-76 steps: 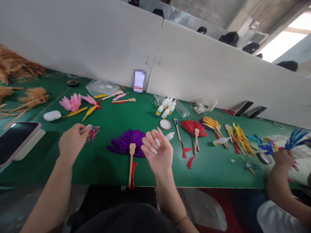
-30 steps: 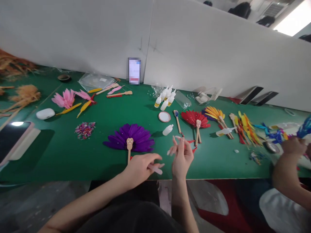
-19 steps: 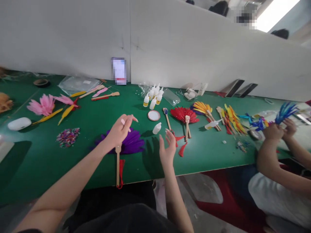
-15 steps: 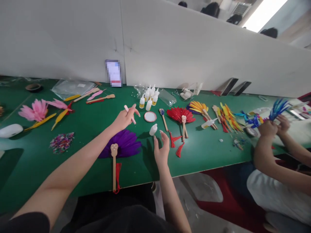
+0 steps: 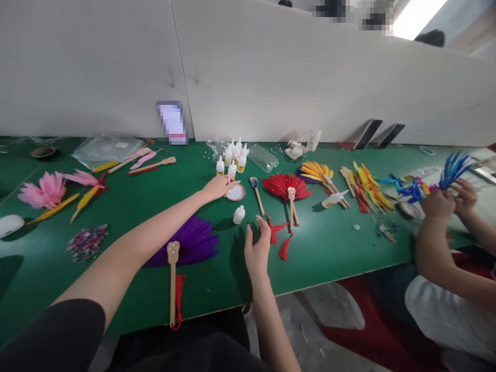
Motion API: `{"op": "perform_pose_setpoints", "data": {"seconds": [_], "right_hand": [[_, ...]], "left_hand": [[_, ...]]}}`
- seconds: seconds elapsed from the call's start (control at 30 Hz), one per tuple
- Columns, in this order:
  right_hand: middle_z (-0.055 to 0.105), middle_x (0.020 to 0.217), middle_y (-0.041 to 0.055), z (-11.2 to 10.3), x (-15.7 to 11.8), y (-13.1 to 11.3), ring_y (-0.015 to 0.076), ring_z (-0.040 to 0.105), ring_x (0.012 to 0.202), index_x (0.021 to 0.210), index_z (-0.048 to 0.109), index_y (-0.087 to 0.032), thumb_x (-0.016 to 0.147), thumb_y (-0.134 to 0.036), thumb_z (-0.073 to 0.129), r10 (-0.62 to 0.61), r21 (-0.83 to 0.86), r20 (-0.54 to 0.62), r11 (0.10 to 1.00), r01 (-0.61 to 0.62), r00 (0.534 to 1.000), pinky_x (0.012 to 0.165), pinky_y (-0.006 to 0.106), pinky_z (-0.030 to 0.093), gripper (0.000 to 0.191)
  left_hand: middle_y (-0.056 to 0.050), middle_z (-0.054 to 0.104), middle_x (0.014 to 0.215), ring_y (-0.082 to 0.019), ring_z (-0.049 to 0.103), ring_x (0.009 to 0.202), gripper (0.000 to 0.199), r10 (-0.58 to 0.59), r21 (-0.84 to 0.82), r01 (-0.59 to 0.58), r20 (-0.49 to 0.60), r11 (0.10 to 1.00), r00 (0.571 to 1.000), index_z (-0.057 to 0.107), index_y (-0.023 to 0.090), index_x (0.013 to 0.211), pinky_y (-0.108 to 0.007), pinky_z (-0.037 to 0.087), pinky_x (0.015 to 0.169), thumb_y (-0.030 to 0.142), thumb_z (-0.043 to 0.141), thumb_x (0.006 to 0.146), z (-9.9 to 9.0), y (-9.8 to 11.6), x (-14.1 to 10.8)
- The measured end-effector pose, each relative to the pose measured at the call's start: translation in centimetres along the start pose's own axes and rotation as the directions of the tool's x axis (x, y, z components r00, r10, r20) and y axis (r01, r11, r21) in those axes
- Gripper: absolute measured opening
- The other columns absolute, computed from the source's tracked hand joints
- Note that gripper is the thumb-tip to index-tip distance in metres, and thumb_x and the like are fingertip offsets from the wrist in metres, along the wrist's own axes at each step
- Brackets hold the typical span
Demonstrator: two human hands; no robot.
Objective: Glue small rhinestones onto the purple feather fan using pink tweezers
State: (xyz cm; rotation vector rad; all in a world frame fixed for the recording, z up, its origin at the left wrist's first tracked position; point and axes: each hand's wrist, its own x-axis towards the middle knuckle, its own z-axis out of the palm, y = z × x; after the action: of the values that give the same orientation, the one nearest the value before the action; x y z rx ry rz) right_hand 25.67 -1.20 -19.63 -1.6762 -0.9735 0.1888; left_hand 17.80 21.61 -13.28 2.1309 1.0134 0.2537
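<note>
My left hand [image 5: 220, 189] reaches to the small round dish [image 5: 237, 194], a white one with a red rim. Its fingers are closed on a pale pink pen-like stick, now mostly hidden by the hand. Just in front of the dish a small white bottle [image 5: 239, 214] stands by itself. My right hand [image 5: 257, 247] is open and hovers right of that bottle, touching nothing. Beneath my left forearm lies a purple feather fan [image 5: 197, 243], partly covered, with pearl-like beads on its wooden handle [image 5: 172, 284] and a red tassel.
Behind the dish stand several glue bottles [image 5: 232, 155]. A red feather fan [image 5: 287, 188] and a tasselled wooden stick [image 5: 257, 196] lie to the right. Colourful bits [image 5: 87, 243] and pink feathers [image 5: 44, 192] are at left. At far right a co-worker's hands [image 5: 445, 201] hold blue feathers.
My left hand has moved right and forward to the dish, bringing the pink stick with it. My right hand stays open near the bottle. The view has shifted slightly.
</note>
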Motion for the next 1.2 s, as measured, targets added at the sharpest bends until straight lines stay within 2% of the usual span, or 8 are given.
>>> {"op": "perform_pose_setpoints", "data": {"seconds": [0.3, 0.63, 0.8, 0.93, 1.07, 1.2], "right_hand": [[0.06, 0.133, 0.0136, -0.1, 0.2, 0.1, 0.0304, 0.058, 0.125, 0.136, 0.054, -0.017, 0.103, -0.038, 0.054, 0.01, -0.008, 0.017, 1.0, -0.01, 1.0, 0.102, 0.054, 0.051, 0.039], [0.06, 0.13, 0.0141, -0.1, 0.3, 0.1, 0.0303, 0.059, 0.123, 0.134, 0.054, -0.016, 0.104, -0.037, 0.051, 0.007, -0.036, 0.019, 0.999, -0.007, 1.0, 0.102, 0.054, 0.051, 0.037], [0.062, 0.129, 0.0121, -0.1, 0.2, 0.1, 0.0293, 0.06, 0.121, 0.134, 0.055, -0.017, 0.103, -0.036, 0.055, -0.005, -0.046, 0.003, 0.999, 0.005, 1.0, 0.1, 0.053, 0.053, 0.037], [0.063, 0.129, 0.0115, 0.0, 0.3, 0.1, 0.0285, 0.062, 0.12, 0.133, 0.058, -0.017, 0.102, -0.036, 0.058, -0.014, -0.056, -0.023, 0.998, 0.013, 1.0, 0.099, 0.052, 0.054, 0.036], [0.065, 0.124, 0.0103, 0.1, 0.3, 0.0, 0.0262, 0.065, 0.113, 0.128, 0.061, -0.016, 0.101, -0.035, 0.06, -0.044, -0.054, -0.073, 0.998, 0.04, 0.996, 0.095, 0.049, 0.056, 0.033], [0.068, 0.113, 0.0079, -0.3, 0.2, -0.8, 0.0225, 0.068, 0.101, 0.12, 0.064, -0.015, 0.101, -0.036, 0.061, -0.105, -0.032, -0.142, 0.994, 0.101, 0.984, 0.088, 0.044, 0.059, 0.028]], "left_hand": [[-0.01, 0.065, 0.125, -0.024, 0.067, 0.106, 0.034, -0.028, 0.101, 0.025, 0.027, 0.995, 0.999, 0.062, 0.016, 0.125, -0.046, 0.059, 0.091, 0.037, 0.063, 0.098, 0.5, 0.1, 0.7], [-0.011, 0.064, 0.125, -0.024, 0.066, 0.107, 0.034, -0.035, 0.043, 0.033, 0.054, 0.999, 0.998, 0.061, 0.016, 0.125, -0.046, 0.059, 0.091, 0.037, 0.064, 0.098, 0.7, -0.2, 0.9], [-0.01, 0.065, 0.124, -0.024, 0.067, 0.106, 0.034, -0.069, -0.095, 0.074, 0.046, 0.993, 0.997, 0.062, 0.016, 0.124, -0.045, 0.059, 0.09, 0.036, 0.064, 0.098, 0.7, -0.5, 0.4], [-0.01, 0.065, 0.123, -0.024, 0.067, 0.104, 0.034, -0.153, -0.272, 0.146, -0.005, 0.951, 0.988, 0.062, 0.016, 0.124, -0.044, 0.059, 0.088, 0.037, 0.064, 0.098, 0.5, -0.4, 0.1], [-0.011, 0.064, 0.125, -0.024, 0.067, 0.106, 0.035, -0.266, -0.481, 0.213, -0.043, 0.85, 0.963, 0.061, 0.016, 0.126, -0.045, 0.059, 0.089, 0.037, 0.064, 0.098, -0.3, 0.0, -0.5], [-0.011, 0.064, 0.126, -0.025, 0.066, 0.107, 0.037, -0.315, -0.684, 0.227, -0.005, 0.694, 0.949, 0.06, 0.015, 0.127, -0.046, 0.059, 0.09, 0.037, 0.064, 0.098, -1.4, 0.7, -2.1]]}}
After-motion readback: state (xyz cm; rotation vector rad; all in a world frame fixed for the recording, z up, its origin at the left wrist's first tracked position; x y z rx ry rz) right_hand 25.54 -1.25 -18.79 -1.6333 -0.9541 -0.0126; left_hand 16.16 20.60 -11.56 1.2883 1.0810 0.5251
